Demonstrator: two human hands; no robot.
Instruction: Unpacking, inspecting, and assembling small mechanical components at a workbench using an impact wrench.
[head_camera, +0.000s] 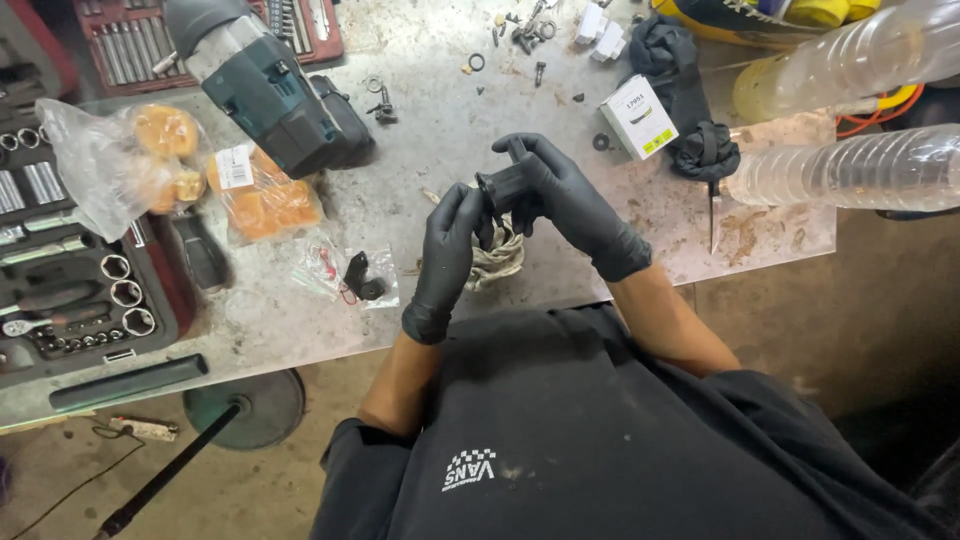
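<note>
1. Metal workbench (440, 130): grey, stained, scratched top; serves as the landmark for all entries below.
2. Socket set case (70, 280): open, at the bench's left end, with rows of sockets and a ratchet in its tray. A second red tool tray (120, 40) lies at the far left corner.
3. Cordless drill (265, 85): teal and black, lying on the far-left part of the bench, just beyond the plastic bags.
4. Clear plastic bottles (860, 170): two, lying on their sides at the bench's right end, overhanging its edge.
5. Plastic bags of orange parts (160, 165): on the left half of the bench, between the case and the drill.
6. Black cloth (690, 100): bunched on the far right of the bench, touching a small white box (638, 117).
7. Left hand (450, 250): black-gloved, over the near-centre of the bench, fingers curled shut around the lower end of the black part.
8. Right hand (565, 195): black-gloved, just beyond the left hand, fingers wrapped closed over the upper end of the same part.
9. Rag (500, 260): dirty and pale, on the bench directly under both hands, partly hidden by them.
10. Black part (505, 185): small, dark, roughly cylindrical; held above the bench's centre, between both hands, clear of the surface. Gloves cover much of it, so its full shape cannot be told.
11. Small clear bag (355, 275): with a black bracket, left of the hands near the front edge.
12. Loose screws and washers (525, 35): scattered at the far edge, well apart from the hands.
</note>
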